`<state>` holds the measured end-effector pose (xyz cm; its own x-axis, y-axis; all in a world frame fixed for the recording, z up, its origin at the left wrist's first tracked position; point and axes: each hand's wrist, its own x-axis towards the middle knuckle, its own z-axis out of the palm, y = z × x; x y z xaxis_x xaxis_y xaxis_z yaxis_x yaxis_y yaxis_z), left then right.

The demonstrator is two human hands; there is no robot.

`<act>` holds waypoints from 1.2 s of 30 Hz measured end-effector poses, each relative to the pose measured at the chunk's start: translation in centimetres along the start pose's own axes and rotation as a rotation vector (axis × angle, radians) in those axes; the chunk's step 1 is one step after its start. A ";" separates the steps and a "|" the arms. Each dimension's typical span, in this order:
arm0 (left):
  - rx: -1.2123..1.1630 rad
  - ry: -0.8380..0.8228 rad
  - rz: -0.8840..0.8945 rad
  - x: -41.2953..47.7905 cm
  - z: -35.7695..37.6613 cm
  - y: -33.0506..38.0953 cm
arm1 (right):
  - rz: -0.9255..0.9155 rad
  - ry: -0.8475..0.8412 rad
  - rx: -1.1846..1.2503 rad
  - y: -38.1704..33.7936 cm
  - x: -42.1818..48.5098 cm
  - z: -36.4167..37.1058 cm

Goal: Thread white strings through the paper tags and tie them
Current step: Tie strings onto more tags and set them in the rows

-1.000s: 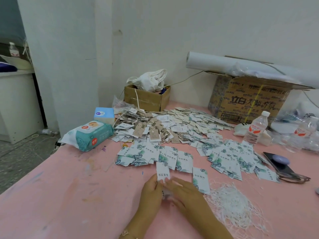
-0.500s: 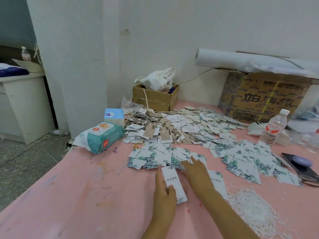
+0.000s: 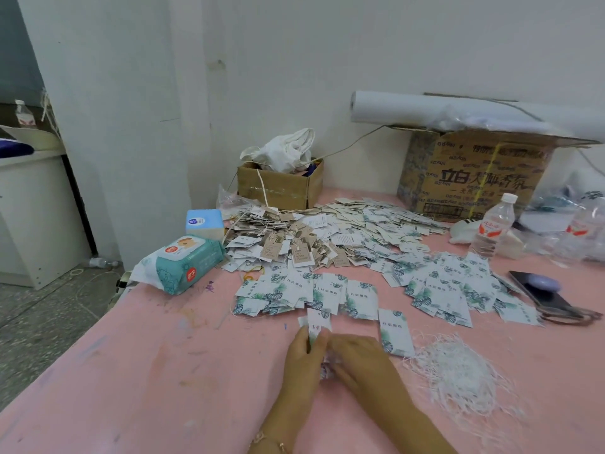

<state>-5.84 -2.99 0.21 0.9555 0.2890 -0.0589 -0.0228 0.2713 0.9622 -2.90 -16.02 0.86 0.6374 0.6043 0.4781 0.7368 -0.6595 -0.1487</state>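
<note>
Gripping one paper tag (image 3: 318, 322) between thumb and fingers, the left hand (image 3: 302, 358) holds it near the front edge of the pink surface (image 3: 131, 371), with the printed upper part of the tag showing above the fingertips. The right hand (image 3: 363, 362) lies just beside the left, palm down, fingers meeting the lower part of the same tag; whether these fingers pinch the tag or a string cannot be told, as the contact area is hidden. A single loose tag (image 3: 394, 332) lies flat just to the right of the hands. A tangled pile of white strings (image 3: 458, 371) lies farther right, near the right forearm. Behind the hands, a row of leaf-print tags (image 3: 311, 293) overlaps across the middle of the surface, and a second spread of tags (image 3: 442, 290) lies to its right. A heap of strung tags (image 3: 311, 237) occupies the area behind both. At the left edge sit a wet wipes pack (image 3: 186, 263) and a blue tissue box (image 3: 204, 221). A small cardboard box (image 3: 278, 188) and a large carton (image 3: 474, 178) stand against the wall, the carton carrying a white roll (image 3: 425, 109). A water bottle (image 3: 491, 227) stands upright in front of the carton, and a phone (image 3: 537, 290) lies at the right edge.
</note>
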 end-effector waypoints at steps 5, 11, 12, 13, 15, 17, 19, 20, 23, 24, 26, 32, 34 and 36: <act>0.123 -0.016 0.037 0.1 0.2 -0.4 | 0.113 0.065 -0.095 0.4 -2.1 -2.3; 0.115 -0.043 0.040 -0.6 0.4 0.0 | 0.650 0.089 -0.214 3.5 -6.3 -4.5; 0.131 -0.051 0.044 -0.7 0.4 0.1 | 0.683 0.048 -0.248 3.8 -7.0 -4.7; 0.144 -0.057 0.047 -0.9 0.4 0.1 | 0.702 -0.003 -0.285 4.0 -7.6 -4.9; 0.145 -0.065 0.046 -1.1 0.4 0.2 | 0.728 -0.090 -0.304 4.3 -8.4 -5.2; 0.152 -0.064 0.051 -1.3 0.5 0.3 | 0.733 -0.102 -0.255 4.6 -8.6 -5.7; 0.160 -0.062 0.051 -1.5 0.6 0.5 | 0.734 -0.064 -0.171 4.7 -8.5 -6.3; 0.163 -0.063 0.050 -1.6 0.7 0.5 | 0.732 -0.031 -0.139 4.8 -8.4 -6.6; 0.175 -0.071 0.045 -1.8 0.7 0.7 | 0.748 0.021 -0.143 4.9 -7.9 -7.2; 0.171 -0.073 0.037 -1.8 0.7 0.7 | 0.750 0.030 -0.165 5.0 -7.7 -7.4; 0.164 -0.067 0.017 -1.7 0.7 0.7 | 0.746 0.090 -0.174 5.2 -7.4 -7.9; 0.146 -0.065 0.047 -1.6 0.7 0.8 | 0.706 0.347 -0.030 5.5 -6.1 -9.4; 0.134 -0.072 0.075 -1.5 0.6 0.8 | 0.716 0.445 0.028 5.2 -5.1 -10.3; 0.140 -0.091 0.075 -1.6 0.5 0.7 | 0.711 0.582 0.172 4.6 -3.8 -11.4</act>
<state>-7.19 -3.73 1.14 0.9755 0.2176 0.0321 -0.0593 0.1195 0.9911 -4.46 -26.45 8.23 0.7727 -0.2649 0.5769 0.2703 -0.6849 -0.6766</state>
